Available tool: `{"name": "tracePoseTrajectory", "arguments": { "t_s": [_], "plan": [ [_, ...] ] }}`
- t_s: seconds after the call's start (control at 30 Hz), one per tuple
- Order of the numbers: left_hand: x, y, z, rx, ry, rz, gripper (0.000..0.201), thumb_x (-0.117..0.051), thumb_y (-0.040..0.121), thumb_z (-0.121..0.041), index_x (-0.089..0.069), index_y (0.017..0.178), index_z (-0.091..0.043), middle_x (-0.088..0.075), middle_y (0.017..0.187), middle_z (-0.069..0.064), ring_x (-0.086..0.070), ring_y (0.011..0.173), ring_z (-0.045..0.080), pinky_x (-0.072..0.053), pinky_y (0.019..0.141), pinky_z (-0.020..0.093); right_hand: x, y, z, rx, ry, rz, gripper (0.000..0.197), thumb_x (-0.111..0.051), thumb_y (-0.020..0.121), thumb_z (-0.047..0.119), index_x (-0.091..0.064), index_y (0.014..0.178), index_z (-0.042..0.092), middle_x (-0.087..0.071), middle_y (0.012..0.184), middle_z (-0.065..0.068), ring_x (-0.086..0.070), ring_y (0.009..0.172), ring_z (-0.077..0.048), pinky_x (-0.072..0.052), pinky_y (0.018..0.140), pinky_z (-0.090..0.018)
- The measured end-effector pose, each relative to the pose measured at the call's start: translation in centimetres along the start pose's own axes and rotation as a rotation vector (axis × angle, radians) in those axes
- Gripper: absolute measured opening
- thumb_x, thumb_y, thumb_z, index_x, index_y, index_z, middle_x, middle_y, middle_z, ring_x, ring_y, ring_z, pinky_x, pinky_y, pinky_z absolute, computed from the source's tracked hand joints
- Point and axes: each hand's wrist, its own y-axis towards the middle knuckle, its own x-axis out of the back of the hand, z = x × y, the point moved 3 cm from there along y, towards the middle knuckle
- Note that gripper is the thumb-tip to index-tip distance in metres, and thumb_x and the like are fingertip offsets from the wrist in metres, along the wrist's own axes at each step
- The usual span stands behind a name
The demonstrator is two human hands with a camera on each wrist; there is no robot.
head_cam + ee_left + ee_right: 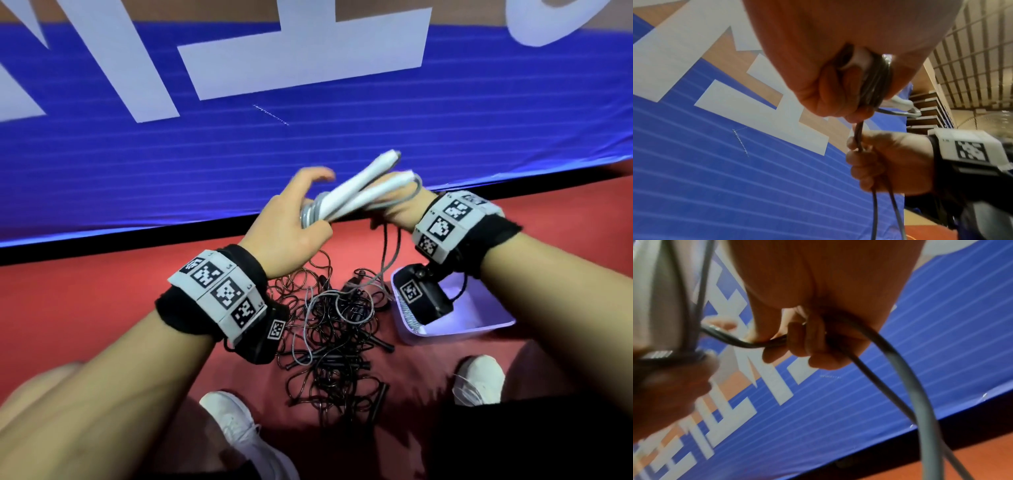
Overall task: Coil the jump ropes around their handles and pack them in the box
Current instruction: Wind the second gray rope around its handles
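My left hand (301, 219) grips the near ends of two white handles (359, 192), held side by side and pointing up to the right. Several turns of grey rope (313, 210) are wound round them at my thumb; the left wrist view shows the coil (877, 84) under the thumb. Just right of the handles, my right hand (397, 214) has its fingers (807, 344) curled round the loose grey rope (900, 373), which hangs down to the floor. A pale purple box (479, 325) stands on the red floor under my right wrist.
A tangled heap of black jump ropes (329, 329) with black handles lies on the red floor between my feet. My white shoes (236, 421) flank it. A blue mat (308, 144) with large white letters spreads beyond a black edge.
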Motion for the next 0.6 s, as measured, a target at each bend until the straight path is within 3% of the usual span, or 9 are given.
{"name": "tracePoseTrajectory", "arguments": {
  "t_s": [0.03, 0.07, 0.1, 0.17, 0.23, 0.33, 0.43, 0.53, 0.6],
  "plan": [
    [0.2, 0.0, -0.2, -0.015, -0.046, -0.03, 0.054, -0.05, 0.072, -0.018, -0.039, 0.118, -0.044, -0.061, 0.092, 0.011, -0.055, 0.066, 0.025, -0.044, 0.058, 0.032, -1.4, -0.3, 0.5, 0.032, 0.082, 0.056, 0.026, -0.054, 0.093, 0.011, -0.06, 0.115, -0.001, -0.06, 0.106, -0.025, -0.056, 0.089, -0.025, -0.041, 0.085, -0.038],
    [0.4, 0.0, -0.4, -0.022, -0.073, -0.058, 0.061, -0.05, 0.073, -0.016, -0.033, 0.123, -0.047, -0.061, 0.1, 0.009, -0.057, 0.073, 0.028, -0.046, 0.064, 0.034, -2.4, -0.6, 1.0, 0.051, 0.225, 0.1, 0.022, -0.055, 0.093, 0.016, -0.065, 0.102, -0.002, -0.057, 0.086, -0.024, -0.054, 0.071, -0.023, -0.044, 0.072, -0.039],
    [0.5, 0.0, -0.5, -0.03, -0.088, -0.084, 0.059, -0.05, 0.074, -0.015, -0.036, 0.122, -0.046, -0.06, 0.1, 0.004, -0.058, 0.076, 0.027, -0.047, 0.069, 0.035, -3.1, -0.8, 1.3, 0.087, 0.323, 0.077, 0.025, -0.054, 0.094, 0.021, -0.067, 0.084, 0.002, -0.052, 0.07, -0.019, -0.047, 0.056, -0.017, -0.043, 0.061, -0.034],
    [0.8, 0.4, 0.1, 0.014, -0.13, -0.131, 0.04, -0.052, 0.073, -0.017, -0.05, 0.106, -0.04, -0.063, 0.087, -0.003, -0.059, 0.079, 0.024, -0.05, 0.076, 0.039, -4.4, -0.4, 0.8, 0.071, 0.419, 0.035, 0.041, -0.046, 0.098, 0.027, -0.06, 0.063, 0.011, -0.048, 0.055, -0.008, -0.043, 0.044, -0.012, -0.042, 0.057, -0.03],
    [1.0, 0.5, 0.5, 0.083, -0.169, -0.183, 0.022, -0.055, 0.069, -0.02, -0.056, 0.089, -0.029, -0.066, 0.081, 0.008, -0.062, 0.081, 0.03, -0.052, 0.078, 0.046, -5.2, -0.3, 1.0, 0.12, 0.399, 0.022, 0.046, -0.042, 0.099, 0.027, -0.059, 0.059, 0.014, -0.055, 0.056, -0.006, -0.052, 0.051, -0.019, -0.047, 0.066, -0.037],
    [1.4, 0.5, 1.0, 0.135, -0.15, -0.265, 0.023, -0.059, 0.064, -0.025, -0.056, 0.083, -0.012, -0.066, 0.082, 0.02, -0.055, 0.068, 0.026, -0.044, 0.06, 0.034, -4.8, -0.4, 1.8, 0.151, 0.352, -0.021, 0.03, -0.044, 0.092, 0.014, -0.063, 0.068, 0.014, -0.062, 0.061, -0.006, -0.059, 0.071, -0.028, -0.048, 0.086, -0.044],
    [1.9, 0.6, 1.2, 0.16, -0.159, -0.322, 0.031, -0.058, 0.061, -0.027, -0.056, 0.082, -0.005, -0.058, 0.07, 0.01, -0.043, 0.057, 0.013, -0.035, 0.052, 0.022, -4.6, -0.9, 2.6, 0.198, 0.361, -0.011, 0.016, -0.056, 0.075, 0.011, -0.062, 0.074, 0.025, -0.062, 0.067, -0.005, -0.057, 0.073, -0.024, -0.048, 0.082, -0.042],
    [1.9, 0.7, 1.2, 0.191, -0.147, -0.308, 0.016, -0.061, 0.063, -0.026, -0.05, 0.07, -0.016, -0.053, 0.066, 0.002, -0.039, 0.052, 0.004, -0.033, 0.05, 0.017, -4.6, -1.3, 2.8, 0.234, 0.256, -0.008, 0.019, -0.063, 0.084, 0.015, -0.058, 0.066, 0.021, -0.056, 0.063, 0.0, -0.05, 0.061, -0.013, -0.042, 0.069, -0.034],
    [1.7, 0.8, 1.5, 0.182, -0.104, -0.31, 0.027, -0.07, 0.072, -0.016, -0.044, 0.066, -0.022, -0.046, 0.062, -0.005, -0.036, 0.047, 0.002, -0.029, 0.047, 0.015, -4.3, -1.2, 2.7, 0.219, 0.256, -0.055, 0.02, -0.057, 0.091, 0.013, -0.058, 0.071, 0.017, -0.055, 0.061, 0.0, -0.05, 0.058, -0.013, -0.043, 0.068, -0.033]
  ]
}}
